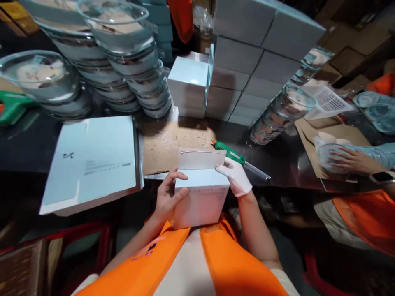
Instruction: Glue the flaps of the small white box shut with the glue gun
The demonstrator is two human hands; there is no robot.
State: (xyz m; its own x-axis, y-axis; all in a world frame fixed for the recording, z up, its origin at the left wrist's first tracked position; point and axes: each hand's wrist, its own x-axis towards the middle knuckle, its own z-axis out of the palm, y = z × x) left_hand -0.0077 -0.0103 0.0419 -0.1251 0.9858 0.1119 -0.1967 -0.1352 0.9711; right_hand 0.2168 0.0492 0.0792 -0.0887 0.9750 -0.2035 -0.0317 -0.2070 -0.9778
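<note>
Between my two hands is a small white cardboard box (200, 205) with its far flap raised, held close to my body at the table's front edge. My bare left hand (168, 195) grips its left side, thumb and forefinger at the upper edge. On the right, my gloved right hand (237, 176) pinches the raised flap and the box's right corner. Just beyond the box lies a green glue gun (230, 152) with an orange tip and a clear glue stick at its back. A worn brown cardboard sheet (173, 144) lies under that spot.
A stack of flat printed box sheets (92, 156) lies at left. Behind stand stacked clear round containers (148, 78), a single white box (188, 86) and a tall stack of closed boxes (243, 61). At right, another person's hand (347, 160) rests on a clear container.
</note>
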